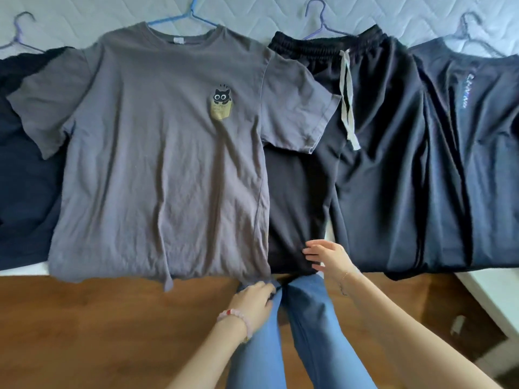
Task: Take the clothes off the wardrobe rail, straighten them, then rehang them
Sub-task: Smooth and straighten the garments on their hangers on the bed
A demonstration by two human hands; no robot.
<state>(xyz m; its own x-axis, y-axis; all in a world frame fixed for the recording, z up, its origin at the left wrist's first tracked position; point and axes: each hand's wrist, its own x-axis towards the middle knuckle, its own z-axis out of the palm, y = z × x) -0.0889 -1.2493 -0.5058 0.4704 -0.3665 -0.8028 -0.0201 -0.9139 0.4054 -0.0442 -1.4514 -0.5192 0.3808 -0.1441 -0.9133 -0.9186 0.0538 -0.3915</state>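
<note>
- Left hand (257,297) pinching the bottom hem corner of the grey T-shirt (157,153) at the bed's near edge; right hand (325,255) released, fingers spread, hovering over the lower end of the black drawstring trousers (365,169), contact not certain.
- Blue-jeaned legs (303,332) and wooden floor (98,327) nearest, below the bed edge.
- Four garments laid side by side on the quilted bed (252,12), each with a hanger hook showing at the top: dark navy garment (22,178) far left, grey T-shirt, black trousers, dark garment (477,164) far right.
- Step judged: straightening, rail already cleared. Creases remaining in the T-shirt body; its sleeve overlapping the trousers.
- Next move likely calls for drawing the hem taut and smoothing flat, then rehanging.
- Markings: cat-in-pocket print (221,103) on the chest, wording unreadable; neck label (178,40) blank at this size; pale lettering on the far-right garment illegible.
</note>
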